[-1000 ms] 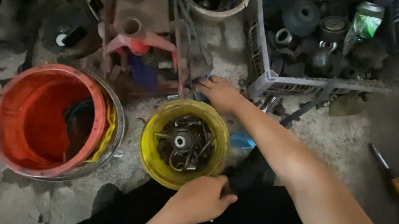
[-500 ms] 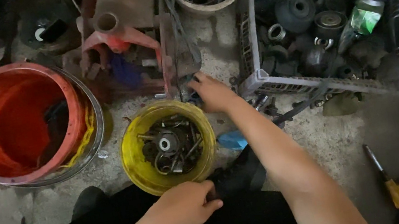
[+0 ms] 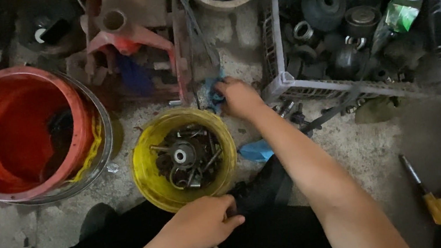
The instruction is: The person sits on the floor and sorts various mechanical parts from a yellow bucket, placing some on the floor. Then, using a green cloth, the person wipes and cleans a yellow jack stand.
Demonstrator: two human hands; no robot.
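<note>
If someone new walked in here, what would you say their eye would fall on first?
Probably the big orange bucket at the left and, beside it, the yellow tub of metal parts. Just beyond the tub, the right hand touches a blue rag, next to a grey crate of dark round parts.

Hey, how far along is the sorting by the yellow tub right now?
Done: the yellow tub already holds a pile of bolts and metal parts. In hand: the right hand reaches to a blue rag on the floor beyond the tub, while the left hand rests at its near rim. Left: the grey crate is full of dark parts.
</note>
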